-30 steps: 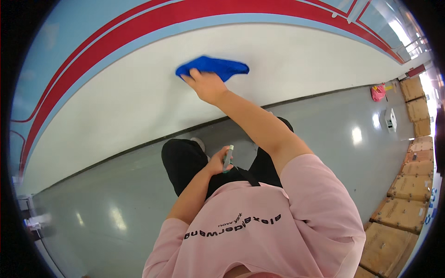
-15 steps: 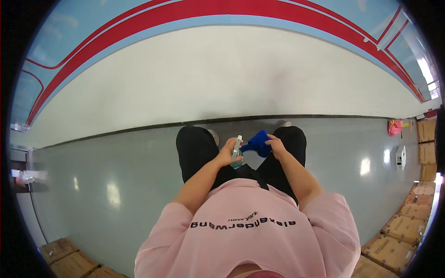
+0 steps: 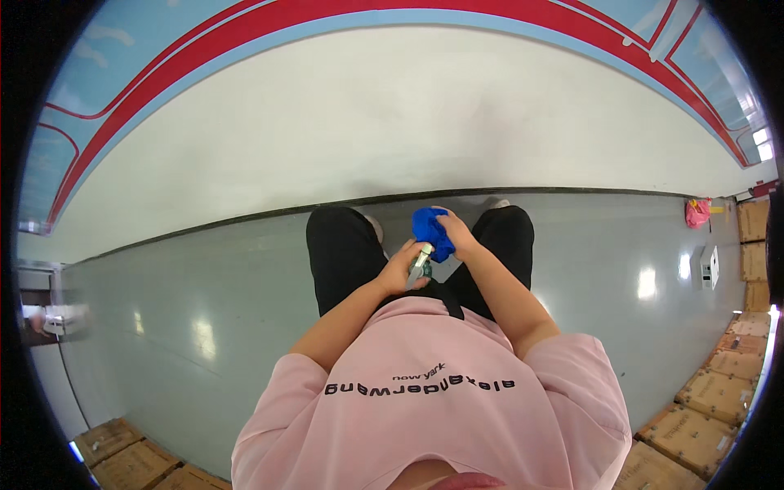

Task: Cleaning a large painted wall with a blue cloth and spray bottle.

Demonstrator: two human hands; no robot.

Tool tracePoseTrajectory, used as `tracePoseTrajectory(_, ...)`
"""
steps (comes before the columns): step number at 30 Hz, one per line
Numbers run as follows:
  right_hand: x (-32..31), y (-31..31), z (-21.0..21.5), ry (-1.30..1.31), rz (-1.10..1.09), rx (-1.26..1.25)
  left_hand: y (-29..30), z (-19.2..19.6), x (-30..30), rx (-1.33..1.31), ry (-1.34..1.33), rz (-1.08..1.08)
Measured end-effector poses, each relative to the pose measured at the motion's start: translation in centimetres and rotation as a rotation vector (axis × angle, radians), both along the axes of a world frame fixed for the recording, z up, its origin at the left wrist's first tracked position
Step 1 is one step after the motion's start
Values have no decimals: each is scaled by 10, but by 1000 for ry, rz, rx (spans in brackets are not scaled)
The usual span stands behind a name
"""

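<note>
My left hand (image 3: 400, 269) is closed around a small see-through, greenish bottle (image 3: 422, 268) with a pale top, held in front of my lap between my knees. My fingers hide part of the bottle, so its full shape does not show. Just beyond it, a crumpled bright blue cloth (image 3: 433, 234) is gripped in my right hand (image 3: 459, 237). The lower part of the cloth comes close to the bottle's pale top; whether they touch I cannot tell. My black-trousered knees stand apart on either side.
Ahead rises a white wall (image 3: 392, 114) with a red and light-blue band, meeting the grey floor (image 3: 229, 269) at a dark strip. Far right are a pink bag (image 3: 697, 213), a white box-like thing (image 3: 706, 268) and stacked brown cartons (image 3: 719, 394). More cartons (image 3: 135, 464) stand at lower left.
My right hand has moved up and to the left, bringing the blue cloth nearer the bottle. The cloth is now bunched differently. My left hand still holds the bottle, turned slightly.
</note>
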State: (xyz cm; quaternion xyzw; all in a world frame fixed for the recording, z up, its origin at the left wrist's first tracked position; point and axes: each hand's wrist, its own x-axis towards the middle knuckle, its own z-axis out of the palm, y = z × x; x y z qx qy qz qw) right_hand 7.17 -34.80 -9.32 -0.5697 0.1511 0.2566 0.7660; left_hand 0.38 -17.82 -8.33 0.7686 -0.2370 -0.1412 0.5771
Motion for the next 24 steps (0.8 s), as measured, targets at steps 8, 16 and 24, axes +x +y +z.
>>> tracePoseTrajectory(8,-40,-15,6,-219,475,29,11,-12,-1,-219,158,28)
tracePoseTrajectory(16,-37,-22,-47,132,41,-255,-5,-14,1,-244,46,4)
tracePoseTrajectory(24,-31,-40,-71,-225,110,-821,-2,-18,13,-294,162,289)
